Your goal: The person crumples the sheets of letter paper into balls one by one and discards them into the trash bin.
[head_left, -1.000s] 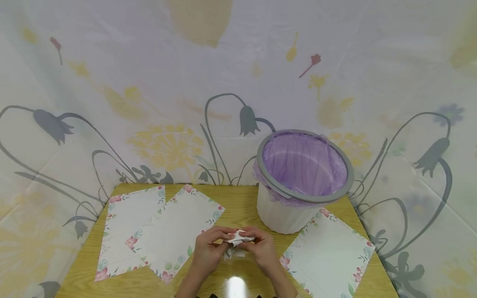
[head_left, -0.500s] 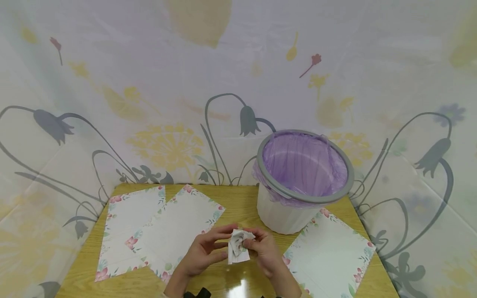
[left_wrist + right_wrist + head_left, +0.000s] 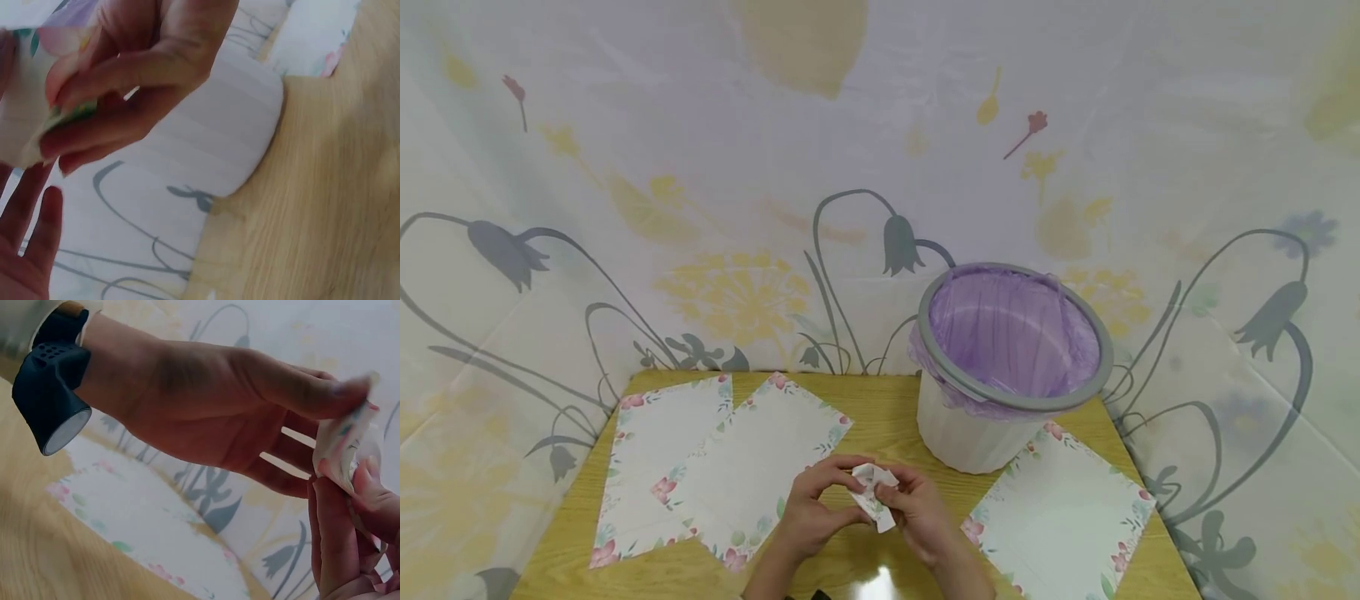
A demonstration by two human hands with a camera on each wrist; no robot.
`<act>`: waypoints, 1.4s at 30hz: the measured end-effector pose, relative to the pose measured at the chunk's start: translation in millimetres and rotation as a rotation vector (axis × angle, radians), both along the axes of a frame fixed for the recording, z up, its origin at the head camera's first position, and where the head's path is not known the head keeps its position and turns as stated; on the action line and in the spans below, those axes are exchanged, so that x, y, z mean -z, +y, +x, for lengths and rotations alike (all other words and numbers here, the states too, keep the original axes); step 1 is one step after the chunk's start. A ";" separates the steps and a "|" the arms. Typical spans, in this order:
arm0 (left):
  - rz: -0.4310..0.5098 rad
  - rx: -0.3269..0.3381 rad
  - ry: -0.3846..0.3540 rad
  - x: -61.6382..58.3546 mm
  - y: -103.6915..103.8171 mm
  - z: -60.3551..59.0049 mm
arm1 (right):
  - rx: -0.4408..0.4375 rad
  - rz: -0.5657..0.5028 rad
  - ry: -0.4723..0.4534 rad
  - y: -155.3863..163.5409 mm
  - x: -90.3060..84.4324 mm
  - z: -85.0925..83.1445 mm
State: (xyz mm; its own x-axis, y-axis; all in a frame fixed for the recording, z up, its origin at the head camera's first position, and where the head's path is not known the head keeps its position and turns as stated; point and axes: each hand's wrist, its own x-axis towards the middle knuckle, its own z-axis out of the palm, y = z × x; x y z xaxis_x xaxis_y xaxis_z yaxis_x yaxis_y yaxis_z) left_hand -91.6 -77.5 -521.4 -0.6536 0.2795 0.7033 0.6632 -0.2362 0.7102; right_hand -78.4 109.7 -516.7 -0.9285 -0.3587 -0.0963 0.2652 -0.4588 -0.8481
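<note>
A small piece of white paper (image 3: pixel 874 497) with printed flowers, folded and crumpled, is between my two hands, above the front middle of the table. My left hand (image 3: pixel 820 504) pinches its left side with fingertips and thumb. On the opposite side, my right hand (image 3: pixel 921 510) grips the paper, its thumb pressed over the face. In the right wrist view, the crumpled paper (image 3: pixel 342 447) shows coloured print and bent folds among the fingers of both hands.
A white bin (image 3: pixel 962 433) with a grey rim and purple liner stands behind my right hand. Two flower-bordered sheets (image 3: pixel 760 467) overlap at the left of the wooden table (image 3: pixel 880 408). Another bordered sheet (image 3: pixel 1063 508) lies at the right. A flower-printed cloth (image 3: pixel 865 125) hangs behind.
The paper was bunched between the fingertips, then faced up in the right hand with the left fingers spread. Now it is tilted, slightly further left, and the left fingertips pinch it again.
</note>
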 end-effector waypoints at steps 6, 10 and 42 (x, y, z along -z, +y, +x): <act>0.087 -0.137 -0.055 1.0 9.9 6.7 | 0.112 0.138 -0.025 -8.0 -3.4 3.8; 0.091 -0.218 -0.200 -0.2 11.8 11.9 | 0.110 0.157 0.022 -7.7 -1.0 6.0; 0.273 -0.253 -0.716 -18.4 17.8 14.9 | 0.374 0.496 0.834 -2.6 -15.6 11.1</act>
State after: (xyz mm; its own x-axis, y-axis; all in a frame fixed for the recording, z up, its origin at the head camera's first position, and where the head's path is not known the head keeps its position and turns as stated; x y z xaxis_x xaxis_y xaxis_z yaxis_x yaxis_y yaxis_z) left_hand -76.7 -59.7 -503.0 -0.9920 -0.0587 0.1118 0.1256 -0.3666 0.9219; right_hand -67.3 107.1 -501.1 -0.8118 -0.1297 0.5694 -0.5796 0.0594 -0.8128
